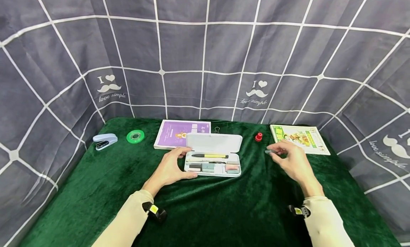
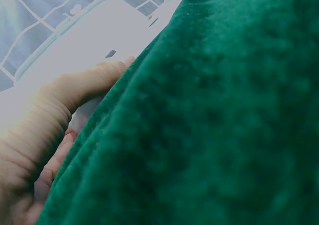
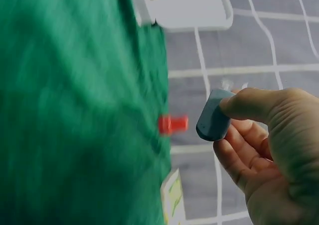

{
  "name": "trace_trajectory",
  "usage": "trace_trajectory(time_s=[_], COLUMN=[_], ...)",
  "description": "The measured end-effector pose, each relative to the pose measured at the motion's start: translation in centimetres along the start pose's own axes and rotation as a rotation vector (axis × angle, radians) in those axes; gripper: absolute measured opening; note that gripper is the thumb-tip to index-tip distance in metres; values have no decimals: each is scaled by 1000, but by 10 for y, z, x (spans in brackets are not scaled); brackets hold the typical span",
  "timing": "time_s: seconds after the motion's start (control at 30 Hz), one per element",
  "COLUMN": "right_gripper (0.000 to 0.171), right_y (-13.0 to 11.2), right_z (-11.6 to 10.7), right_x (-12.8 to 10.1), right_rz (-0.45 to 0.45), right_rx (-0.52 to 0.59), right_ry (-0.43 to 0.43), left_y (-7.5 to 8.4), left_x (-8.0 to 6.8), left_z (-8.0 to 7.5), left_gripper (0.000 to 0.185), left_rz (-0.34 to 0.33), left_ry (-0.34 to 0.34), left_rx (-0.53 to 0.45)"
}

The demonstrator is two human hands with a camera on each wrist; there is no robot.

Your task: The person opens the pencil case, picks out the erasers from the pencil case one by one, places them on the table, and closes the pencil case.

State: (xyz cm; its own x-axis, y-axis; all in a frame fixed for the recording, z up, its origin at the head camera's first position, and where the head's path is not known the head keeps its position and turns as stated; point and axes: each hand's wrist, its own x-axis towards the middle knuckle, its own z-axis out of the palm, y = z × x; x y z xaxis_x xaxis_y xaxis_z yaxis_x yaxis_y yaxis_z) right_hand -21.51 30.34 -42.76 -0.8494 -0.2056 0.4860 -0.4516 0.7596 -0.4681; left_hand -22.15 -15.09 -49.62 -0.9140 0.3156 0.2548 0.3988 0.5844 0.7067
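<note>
- Green velvet cloth [image 1: 205, 211] lies under both your hands; grey grid-pattern curtain [image 1: 205, 54] stands behind it.
- Purple booklet [image 1: 174, 133] lies just beyond your left hand, partly under the case lid. Illustrated book [image 1: 301, 138] lies just beyond your right hand.
- White pencil case [image 1: 213, 161] sits between your hands, lid open and tilted back. Inside: a yellow pen [image 1: 211, 156] and a row of small blocks, too small to tell what they are.
- Your left hand [image 1: 171, 168] grips the case's left end, thumb and fingers curled round the edge. Left wrist view confirms it: fingers [image 2: 89, 80] lie on the white shell.
- Your right hand [image 1: 293, 161] is up off the cloth, to the right of the case, pinching a small grey-blue block [image 3: 213, 114] between thumb and fingers.
- Blue stapler [image 1: 105, 141] and green tape roll [image 1: 135, 136] lie well to the left of your left hand.
- Small red object [image 1: 258, 136] sits just beyond and left of your right hand, near the case's far right corner.
</note>
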Motion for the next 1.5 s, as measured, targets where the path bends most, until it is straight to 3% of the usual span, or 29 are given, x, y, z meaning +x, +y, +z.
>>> trace_trajectory(time_s=[0.2, 0.37, 0.6, 1.0, 1.1, 1.27, 1.5], right_gripper=[23, 20, 17, 31, 30, 32, 33], right_y=[28, 38, 40, 42, 40, 26, -9], right_z=[-6, -6, -9, -9, -10, -12, -4], right_x=[-15, -23, -29, -26, -25, -16, 10], right_rz=[44, 89, 163, 215, 208, 152, 64], right_rx=[-15, -47, -35, 33, 20, 35, 256], right_ry=[-11, -76, -220, -272, -267, -182, -123], left_y=[-2, -2, 1, 3, 4, 3, 2], left_x=[0, 1, 2, 0, 0, -1, 0], left_z=[-3, -2, -2, -6, -6, -5, -4], left_gripper=[86, 85, 85, 84, 84, 84, 84], left_rz=[26, 25, -13, -20, -35, -45, -41], left_ry=[-2, -12, -29, -27, -31, -34, -29], left_rx=[-14, -23, -26, -30, -36, -40, -42])
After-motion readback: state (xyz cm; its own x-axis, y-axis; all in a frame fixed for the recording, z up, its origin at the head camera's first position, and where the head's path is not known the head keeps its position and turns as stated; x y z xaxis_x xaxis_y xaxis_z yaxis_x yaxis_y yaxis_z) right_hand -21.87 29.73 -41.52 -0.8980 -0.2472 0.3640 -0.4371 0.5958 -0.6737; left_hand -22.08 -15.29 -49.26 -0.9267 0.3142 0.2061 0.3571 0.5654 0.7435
